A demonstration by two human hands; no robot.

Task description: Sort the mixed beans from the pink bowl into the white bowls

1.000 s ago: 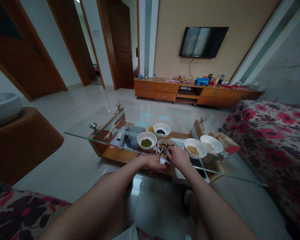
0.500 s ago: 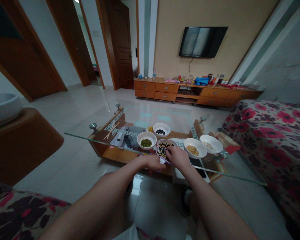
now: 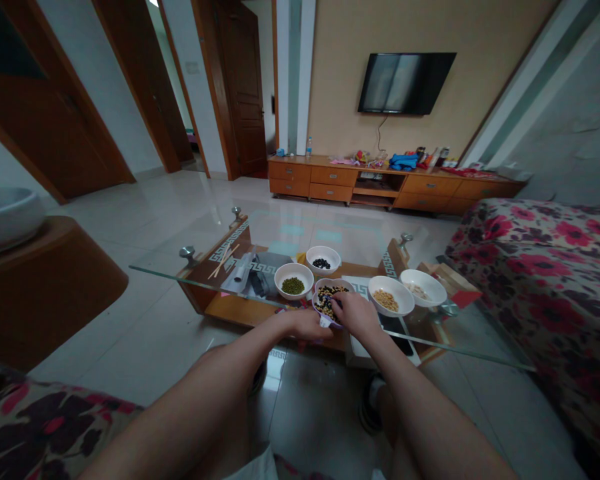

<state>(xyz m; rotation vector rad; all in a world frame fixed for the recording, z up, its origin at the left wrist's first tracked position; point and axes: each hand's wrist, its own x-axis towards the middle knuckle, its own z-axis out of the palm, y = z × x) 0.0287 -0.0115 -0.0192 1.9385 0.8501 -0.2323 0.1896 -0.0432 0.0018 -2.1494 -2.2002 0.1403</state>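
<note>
A light purple bowl [image 3: 318, 313] of mixed dark and yellow beans sits at the near edge of the glass table. My left hand [image 3: 311, 325] is closed on its near rim. My right hand [image 3: 354, 312] reaches in from the right, fingers pinched together over the beans; whatever is between the fingertips is too small to make out. Around it stand a bowl of green beans [image 3: 293, 285], a bowl of black beans [image 3: 322, 263], a bowl of yellow beans [image 3: 386, 300] and a bowl with pale pieces [image 3: 418, 291].
Two chopsticks [image 3: 223, 262] lie on the left part of the glass table [image 3: 165, 270]. A white box [image 3: 363, 357] shows below the glass. Flowered seating [image 3: 545, 267] stands at the right, and a low wooden cabinet [image 3: 330, 177] is along the far wall.
</note>
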